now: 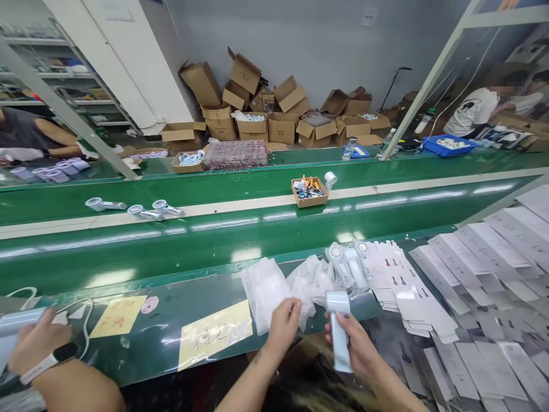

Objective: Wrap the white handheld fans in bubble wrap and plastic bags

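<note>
My right hand is wrapped round the handle of a light blue handheld fan, held head-up over the near edge of the bench. To its left, my left hand is closed, its fingertips pinched at the edge of a thin clear plastic bag. A stack of whitish plastic bags lies flat just beyond that hand. Several bagged fans rest together behind the held fan. Printed white cards are fanned out to their right.
Many folded white papers cover the right side. A co-worker's hand holds a light blue object at far left. Yellow handwritten sheets lie on the bench. Fans and a small carton sit on the green conveyor.
</note>
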Motion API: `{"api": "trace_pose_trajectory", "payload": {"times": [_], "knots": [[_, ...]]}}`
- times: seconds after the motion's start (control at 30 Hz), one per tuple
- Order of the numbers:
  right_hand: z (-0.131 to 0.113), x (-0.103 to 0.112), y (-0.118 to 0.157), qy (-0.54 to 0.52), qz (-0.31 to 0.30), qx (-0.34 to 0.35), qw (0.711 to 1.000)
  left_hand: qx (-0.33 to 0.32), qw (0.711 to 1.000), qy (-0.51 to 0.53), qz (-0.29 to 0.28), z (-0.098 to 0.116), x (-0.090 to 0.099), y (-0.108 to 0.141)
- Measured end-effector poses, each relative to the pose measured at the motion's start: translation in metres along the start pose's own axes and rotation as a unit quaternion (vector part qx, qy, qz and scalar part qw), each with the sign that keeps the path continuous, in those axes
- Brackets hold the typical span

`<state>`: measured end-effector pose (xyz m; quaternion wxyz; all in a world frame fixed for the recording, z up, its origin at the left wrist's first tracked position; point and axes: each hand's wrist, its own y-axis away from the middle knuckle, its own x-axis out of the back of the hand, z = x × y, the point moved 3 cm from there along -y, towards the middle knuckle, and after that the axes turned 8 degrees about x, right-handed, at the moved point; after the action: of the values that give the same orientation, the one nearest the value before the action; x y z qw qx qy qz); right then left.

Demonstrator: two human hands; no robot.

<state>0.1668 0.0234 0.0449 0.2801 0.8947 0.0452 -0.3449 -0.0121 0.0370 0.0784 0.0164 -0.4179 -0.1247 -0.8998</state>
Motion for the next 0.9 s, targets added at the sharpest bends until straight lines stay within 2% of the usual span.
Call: {"api": "trace_pose_trajectory", "payload": {"times": [0.07,0.17,0.23,0.3,0.4,0.53,0.6,0.67,0.73,0.8,0.83,0.9], "knots": [[-0.014,0.036,0.01,0.006,0.033,-0.032,0.999,-0.042,0.994,-0.097,-0.003,0.009,0.001,-0.044],[-0.025,0.073,0.024,0.012,0.021,-0.082,0.996,-0.094,0.971,-0.194,-0.101,0.021,-0.014,-0.093],[-0.026,0.087,0.03,0.011,-0.008,-0.087,0.996,-0.118,0.947,-0.248,-0.165,0.027,-0.028,-0.108],[-0.024,0.094,0.034,-0.01,-0.025,-0.079,0.996,-0.133,0.93,-0.285,-0.193,0.032,-0.037,-0.111],[-0.025,0.094,0.04,-0.045,-0.051,-0.07,0.995,-0.144,0.928,-0.298,-0.169,0.046,-0.038,-0.1],[-0.04,0.064,0.05,-0.063,-0.156,-0.074,0.983,-0.143,0.953,-0.249,-0.092,0.075,-0.036,-0.06],[-0.05,0.046,0.052,-0.061,-0.2,-0.067,0.976,-0.162,0.957,-0.222,-0.09,0.088,-0.041,-0.034],[-0.057,0.034,0.051,-0.049,-0.204,-0.057,0.976,-0.167,0.972,-0.121,-0.111,0.094,-0.045,-0.011],[-0.06,0.032,0.049,-0.033,-0.176,-0.05,0.983,-0.09,0.987,0.072,-0.108,0.089,-0.044,0.003],[-0.061,0.036,0.05,-0.007,-0.154,-0.047,0.987,0.022,0.969,0.235,-0.071,0.078,-0.038,0.012],[-0.06,0.038,0.053,0.011,-0.151,-0.047,0.987,0.06,0.958,0.274,-0.055,0.073,-0.035,0.016],[-0.057,0.04,0.061,0.062,-0.161,-0.05,0.984,0.078,0.951,0.295,-0.046,0.071,-0.03,0.024]]}}
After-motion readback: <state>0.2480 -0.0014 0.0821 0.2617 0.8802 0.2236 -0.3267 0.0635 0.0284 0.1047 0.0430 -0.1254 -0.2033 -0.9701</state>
